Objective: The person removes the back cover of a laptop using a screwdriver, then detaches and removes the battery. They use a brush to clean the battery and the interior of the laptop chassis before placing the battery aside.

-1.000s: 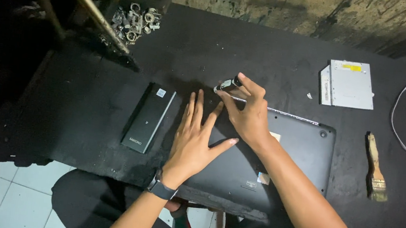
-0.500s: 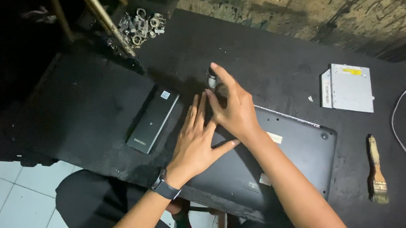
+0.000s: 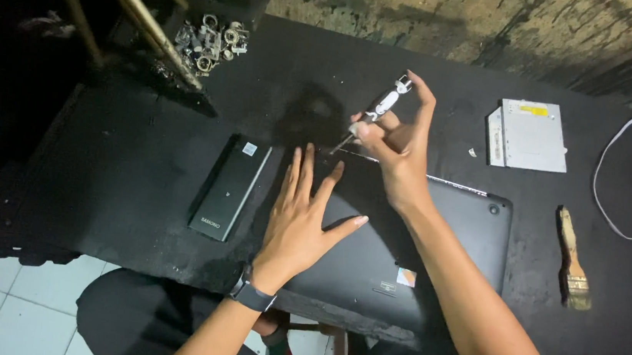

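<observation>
Head view: a dark laptop (image 3: 433,243) is laid bottom-up on the black worktop (image 3: 141,145); the left hand (image 3: 300,218) is spread flat, fingers wide, on the laptop's left part, holding nothing but pressing the case down; the right hand (image 3: 396,150) is closed around a small screwdriver (image 3: 375,114), held slanted, its tip at the laptop's far left corner. The step in hand is judged to be the working of a screw at that corner; the tip must next be kept seated squarely while the case is steadied. Left of the laptop a slim black battery (image 3: 230,188) is seen; beyond it, a heap of metal nuts (image 3: 209,40); right of the laptop, a brush (image 3: 572,260) and a grey drive (image 3: 529,135).
</observation>
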